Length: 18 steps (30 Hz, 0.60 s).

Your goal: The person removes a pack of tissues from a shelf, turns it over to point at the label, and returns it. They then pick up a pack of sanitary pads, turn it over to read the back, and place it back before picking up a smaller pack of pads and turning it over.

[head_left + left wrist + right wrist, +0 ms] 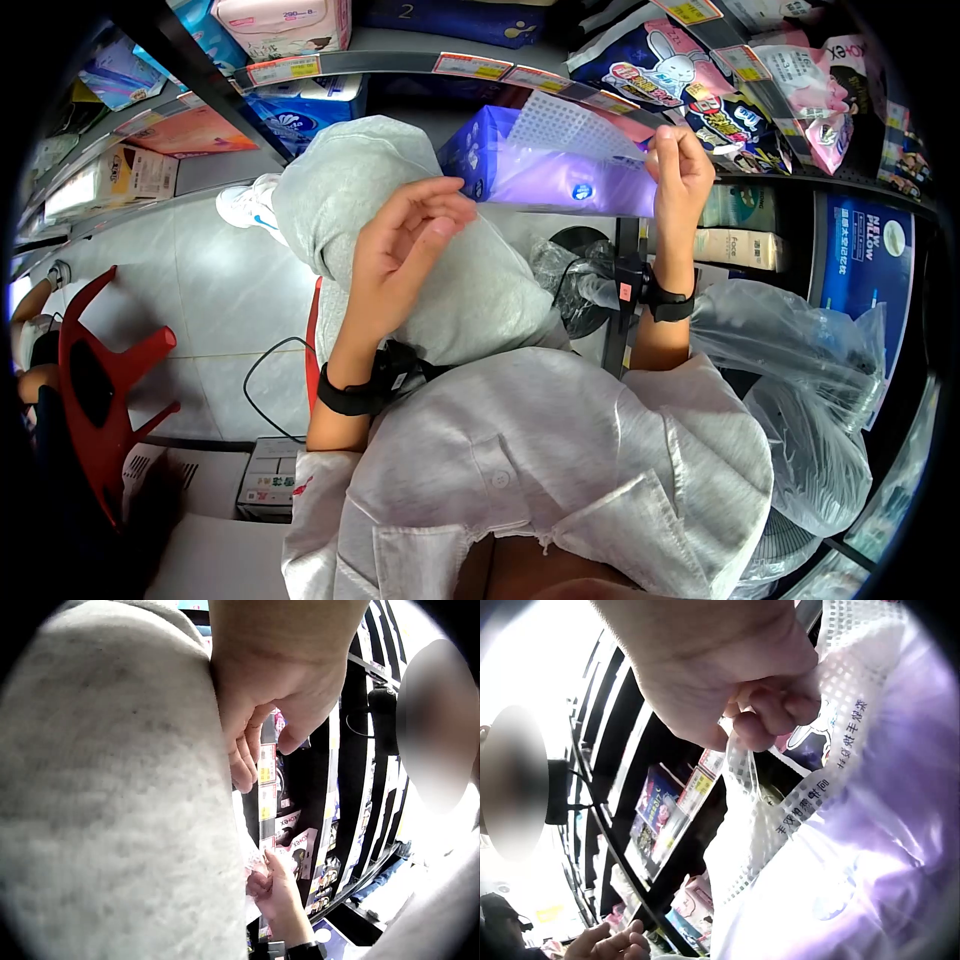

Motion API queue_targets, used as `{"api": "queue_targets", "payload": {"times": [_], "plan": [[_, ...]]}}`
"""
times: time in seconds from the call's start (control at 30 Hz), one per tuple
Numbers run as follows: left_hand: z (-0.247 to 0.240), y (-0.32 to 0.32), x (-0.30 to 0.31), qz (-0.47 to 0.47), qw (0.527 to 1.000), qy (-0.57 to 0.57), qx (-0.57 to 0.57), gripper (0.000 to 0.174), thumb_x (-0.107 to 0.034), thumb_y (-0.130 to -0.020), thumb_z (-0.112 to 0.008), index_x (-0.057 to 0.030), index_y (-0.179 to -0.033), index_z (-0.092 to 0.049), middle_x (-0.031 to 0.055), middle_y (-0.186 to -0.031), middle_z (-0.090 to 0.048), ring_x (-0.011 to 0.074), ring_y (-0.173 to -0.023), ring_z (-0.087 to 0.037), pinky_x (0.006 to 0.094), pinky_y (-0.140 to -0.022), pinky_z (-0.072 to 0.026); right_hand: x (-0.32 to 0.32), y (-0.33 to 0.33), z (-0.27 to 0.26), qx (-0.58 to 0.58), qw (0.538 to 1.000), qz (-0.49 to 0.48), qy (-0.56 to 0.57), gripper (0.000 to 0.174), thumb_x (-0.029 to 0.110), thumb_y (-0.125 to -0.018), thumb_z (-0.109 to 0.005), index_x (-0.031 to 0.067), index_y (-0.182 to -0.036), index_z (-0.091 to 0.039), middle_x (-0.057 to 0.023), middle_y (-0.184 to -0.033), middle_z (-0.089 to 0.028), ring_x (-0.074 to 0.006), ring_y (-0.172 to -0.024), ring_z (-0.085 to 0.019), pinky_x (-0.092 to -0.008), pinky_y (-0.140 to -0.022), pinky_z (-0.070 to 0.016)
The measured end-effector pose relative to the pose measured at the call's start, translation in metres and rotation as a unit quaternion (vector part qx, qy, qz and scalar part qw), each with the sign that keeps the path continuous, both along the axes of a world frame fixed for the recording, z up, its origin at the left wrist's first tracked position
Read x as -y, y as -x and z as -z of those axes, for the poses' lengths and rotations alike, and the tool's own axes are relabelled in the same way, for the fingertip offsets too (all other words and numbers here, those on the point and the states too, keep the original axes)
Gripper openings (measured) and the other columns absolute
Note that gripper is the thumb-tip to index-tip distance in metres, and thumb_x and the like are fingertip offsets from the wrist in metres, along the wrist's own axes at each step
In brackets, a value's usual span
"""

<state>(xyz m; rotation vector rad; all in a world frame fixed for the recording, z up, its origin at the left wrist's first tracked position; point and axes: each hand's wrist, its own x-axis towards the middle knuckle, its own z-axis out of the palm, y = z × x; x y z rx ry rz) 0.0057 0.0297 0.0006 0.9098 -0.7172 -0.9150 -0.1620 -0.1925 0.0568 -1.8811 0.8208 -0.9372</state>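
Observation:
A purple plastic-wrapped pack [560, 172] with a white dotted strip stands tilted in front of the shelf in the head view. My right hand [682, 180] pinches the plastic at its right end; in the right wrist view that hand [735, 697] has curled fingers on the white dotted strip [847, 712] of the purple pack [885, 817]. My left hand [405, 250] is raised above the knee, fingers loosely bent, holding nothing, its fingertips near the pack's left end. The left wrist view shows the left hand [277, 705] with relaxed fingers beside the grey trouser leg.
Shelves with price tags [470, 66] and packaged goods [680, 70] curve around the front. A red stool [100, 370] is at the left. Clear plastic bags [800, 350] lie at the right, beside a blue box [865, 260]. A black cable [250, 390] loops near the left arm.

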Motion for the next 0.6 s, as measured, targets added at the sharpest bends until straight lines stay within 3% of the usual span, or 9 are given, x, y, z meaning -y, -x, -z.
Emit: {"api": "queue_targets", "payload": {"times": [0.07, 0.17, 0.23, 0.33, 0.4, 0.47, 0.53, 0.57, 0.6], "plan": [[-0.005, 0.000, 0.004, -0.004, 1.000, -0.017, 0.011, 0.032, -0.005, -0.086, -0.052, 0.0043, -0.116, -0.047, 0.0111, -0.103, -0.056, 0.0171, -0.095, -0.056, 0.0285, -0.085, -0.0436, -0.007, -0.006, -0.005, 0.000, 1.000, 0.011, 0.002, 0.021, 0.018, -0.090, -0.053, 0.0030, -0.075, -0.054, 0.0053, -0.067, -0.048, -0.0010, -0.060, -0.040, -0.0167, -0.052, -0.0326], [-0.015, 0.003, 0.014, -0.022, 0.987, -0.098, 0.128, 0.035, -0.006, -0.085, -0.053, 0.0018, -0.119, -0.047, 0.0116, -0.105, -0.056, 0.0183, -0.094, -0.057, 0.0280, -0.082, -0.0449, -0.020, -0.014, -0.009, 0.024, 0.997, -0.027, 0.065, 0.020, 0.016, -0.090, -0.051, 0.0008, -0.077, -0.054, 0.0026, -0.071, -0.050, -0.0032, -0.062, -0.042, -0.0173, -0.056, -0.0333], [-0.018, 0.003, 0.025, -0.042, 0.944, -0.147, 0.291, 0.040, -0.009, -0.080, -0.063, 0.0040, -0.115, -0.047, 0.0154, -0.102, -0.055, 0.0187, -0.085, -0.059, 0.0275, -0.066, -0.0496, -0.025, -0.020, -0.008, 0.043, 0.993, -0.024, 0.106, 0.022, 0.017, -0.091, -0.049, 0.0012, -0.076, -0.053, 0.0029, -0.065, -0.048, -0.0023, -0.056, -0.038, -0.0171, -0.051, -0.0284], [-0.018, 0.003, 0.043, -0.058, 0.944, -0.171, 0.277, 0.036, -0.009, -0.080, -0.063, 0.0059, -0.110, -0.049, 0.0170, -0.102, -0.054, 0.0174, -0.075, -0.059, 0.0267, -0.059, -0.0491, -0.030, -0.028, -0.010, 0.072, 0.986, -0.016, 0.148, 0.028, 0.021, -0.093, -0.043, 0.0006, -0.076, -0.053, 0.0024, -0.058, -0.045, -0.0018, -0.049, -0.035, -0.0171, -0.045, -0.0224], [-0.016, -0.003, 0.046, -0.029, 0.951, -0.193, 0.240, 0.031, -0.010, -0.082, -0.061, 0.0066, -0.106, -0.050, 0.0161, -0.098, -0.055, 0.0156, -0.072, -0.059, 0.0256, -0.058, -0.0485, -0.031, -0.028, -0.009, 0.120, 0.986, -0.054, 0.106, 0.027, 0.021, -0.091, -0.047, -0.0004, -0.077, -0.054, -0.0005, -0.072, -0.052, -0.0040, -0.058, -0.039, -0.0181, -0.052, -0.0305], [-0.014, -0.010, 0.046, 0.001, 0.956, -0.214, 0.202, 0.027, -0.010, -0.083, -0.059, 0.0073, -0.102, -0.052, 0.0152, -0.093, -0.057, 0.0137, -0.068, -0.059, 0.0245, -0.057, -0.0478, -0.032, -0.030, -0.010, 0.130, 0.986, -0.059, 0.090, 0.027, 0.020, -0.091, -0.046, -0.0006, -0.077, -0.054, -0.0005, -0.071, -0.052, -0.0034, -0.057, -0.038, -0.0185, -0.051, -0.0291], [-0.012, -0.016, 0.046, 0.060, 0.978, -0.196, 0.041, 0.018, -0.010, -0.087, -0.054, 0.0064, -0.095, -0.054, 0.0109, -0.079, -0.059, 0.0110, -0.067, -0.058, 0.0225, -0.056, -0.0467, -0.031, -0.034, -0.013, 0.154, 0.982, -0.083, 0.077, 0.027, 0.020, -0.091, -0.046, -0.0008, -0.077, -0.055, 0.0002, -0.070, -0.051, -0.0027, -0.056, -0.037, -0.0185, -0.050, -0.0281], [-0.013, -0.016, 0.046, 0.055, 0.981, -0.180, 0.043, 0.015, -0.010, -0.090, -0.050, 0.0036, -0.094, -0.055, 0.0064, -0.070, -0.059, 0.0100, -0.069, -0.058, 0.0213, -0.058, -0.0462, -0.030, -0.040, -0.015, 0.124, 0.981, -0.069, 0.130, 0.035, 0.026, -0.093, -0.039, -0.0027, -0.079, -0.053, 0.0022, -0.056, -0.043, -0.0012, -0.048, -0.030, -0.0181, -0.044, -0.0189], [-0.013, -0.016, 0.045, 0.056, 0.981, -0.182, 0.042, 0.015, -0.010, -0.090, -0.050, 0.0036, -0.094, -0.055, 0.0064, -0.070, -0.059, 0.0100, -0.069, -0.058, 0.0213, -0.058, -0.0462, -0.028, -0.042, -0.017, 0.123, 0.982, -0.067, 0.129, 0.035, 0.026, -0.093, -0.039, -0.0027, -0.079, -0.053, 0.0022, -0.056, -0.043, -0.0012, -0.048, -0.030, -0.0181, -0.044, -0.0189]]}}
